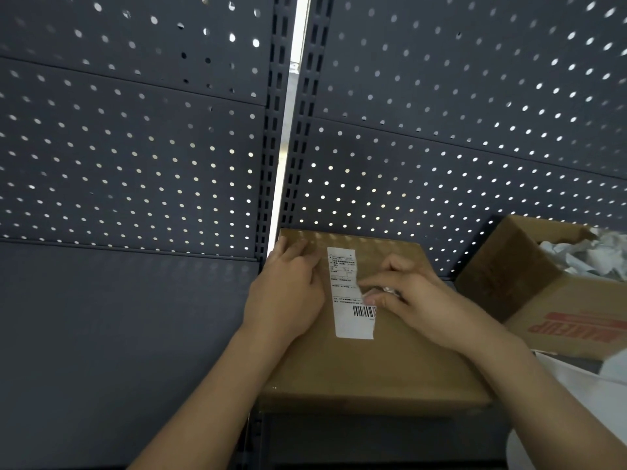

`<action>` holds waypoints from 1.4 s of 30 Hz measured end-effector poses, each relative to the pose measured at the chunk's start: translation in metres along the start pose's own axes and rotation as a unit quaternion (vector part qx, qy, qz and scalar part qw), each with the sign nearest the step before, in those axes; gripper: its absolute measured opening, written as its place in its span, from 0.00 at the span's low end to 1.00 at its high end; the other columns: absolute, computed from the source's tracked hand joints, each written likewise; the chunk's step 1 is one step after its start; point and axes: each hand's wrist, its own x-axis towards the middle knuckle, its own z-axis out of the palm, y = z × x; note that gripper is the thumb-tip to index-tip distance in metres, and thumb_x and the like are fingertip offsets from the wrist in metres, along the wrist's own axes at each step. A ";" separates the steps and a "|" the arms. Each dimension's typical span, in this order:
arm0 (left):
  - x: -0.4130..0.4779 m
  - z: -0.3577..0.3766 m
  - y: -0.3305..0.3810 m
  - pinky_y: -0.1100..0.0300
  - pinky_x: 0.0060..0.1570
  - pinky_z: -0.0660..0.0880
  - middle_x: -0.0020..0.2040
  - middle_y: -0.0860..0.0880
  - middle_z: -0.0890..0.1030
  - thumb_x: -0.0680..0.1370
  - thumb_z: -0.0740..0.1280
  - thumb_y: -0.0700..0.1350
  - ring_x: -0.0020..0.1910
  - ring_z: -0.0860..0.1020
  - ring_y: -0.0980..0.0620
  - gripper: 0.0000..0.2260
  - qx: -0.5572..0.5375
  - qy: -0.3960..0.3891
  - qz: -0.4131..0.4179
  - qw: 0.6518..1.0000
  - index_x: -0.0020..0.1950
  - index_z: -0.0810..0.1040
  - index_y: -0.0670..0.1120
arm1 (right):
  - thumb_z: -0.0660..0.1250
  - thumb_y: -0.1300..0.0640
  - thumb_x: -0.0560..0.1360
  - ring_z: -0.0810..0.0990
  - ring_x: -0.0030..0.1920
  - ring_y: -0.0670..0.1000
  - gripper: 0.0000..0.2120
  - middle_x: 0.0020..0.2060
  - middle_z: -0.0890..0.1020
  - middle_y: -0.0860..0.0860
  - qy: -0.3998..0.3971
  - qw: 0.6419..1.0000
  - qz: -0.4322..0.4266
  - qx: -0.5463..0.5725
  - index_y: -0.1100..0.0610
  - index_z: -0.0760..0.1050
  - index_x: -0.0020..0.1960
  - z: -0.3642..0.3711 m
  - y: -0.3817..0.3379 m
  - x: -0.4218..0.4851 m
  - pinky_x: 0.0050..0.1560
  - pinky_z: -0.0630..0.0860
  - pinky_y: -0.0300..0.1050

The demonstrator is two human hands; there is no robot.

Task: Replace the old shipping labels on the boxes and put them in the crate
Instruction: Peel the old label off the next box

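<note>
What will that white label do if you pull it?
It will probably rip: the white label is thin paper, and its right edge looks torn where the right hand pinches it. The freed bit looks crinkled, so it is likely floppy. The rest lies flat on the box, probably stuck fast.

- The print on the white paper shipping label (346, 266) is too small to read, and its right edge is hidden under the right hand (420, 300).
- That hand's fingertips (375, 284) are blurred: pinching or pressing, unclear.
- The open brown cardboard box (529, 279) with red lettering is cut off at the right edge.
</note>
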 end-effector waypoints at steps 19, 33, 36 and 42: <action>0.000 0.003 -0.001 0.45 0.61 0.70 0.76 0.55 0.63 0.81 0.53 0.43 0.78 0.48 0.53 0.20 0.006 0.002 0.002 1.000 0.73 0.69 0.53 | 0.57 0.48 0.81 0.79 0.37 0.46 0.06 0.38 0.80 0.46 0.189 0.979 -0.039 0.068 0.47 0.69 0.47 -0.005 -0.024 -0.015 0.40 0.73 0.43; -0.001 0.001 -0.001 0.46 0.63 0.69 0.75 0.55 0.64 0.81 0.53 0.43 0.78 0.49 0.53 0.20 0.000 0.001 0.008 1.000 0.73 0.68 0.53 | 0.67 0.42 0.75 0.77 0.46 0.38 0.09 0.44 0.80 0.38 0.056 0.995 0.075 0.045 0.43 0.77 0.54 -0.003 -0.004 -0.018 0.43 0.70 0.33; -0.001 0.001 0.000 0.46 0.63 0.69 0.75 0.55 0.64 0.82 0.53 0.43 0.78 0.50 0.53 0.20 -0.002 0.003 0.009 1.000 0.73 0.68 0.53 | 0.68 0.43 0.75 0.75 0.49 0.41 0.10 0.47 0.77 0.41 0.058 0.997 0.047 -0.003 0.46 0.78 0.52 0.000 -0.001 -0.017 0.49 0.71 0.35; -0.001 0.001 0.000 0.47 0.63 0.69 0.76 0.55 0.63 0.82 0.53 0.43 0.78 0.49 0.53 0.20 0.003 0.002 0.003 1.000 0.73 0.68 0.53 | 0.66 0.50 0.78 0.74 0.48 0.40 0.04 0.45 0.73 0.39 0.065 0.997 -0.008 -0.028 0.50 0.77 0.47 0.007 -0.001 -0.018 0.46 0.71 0.36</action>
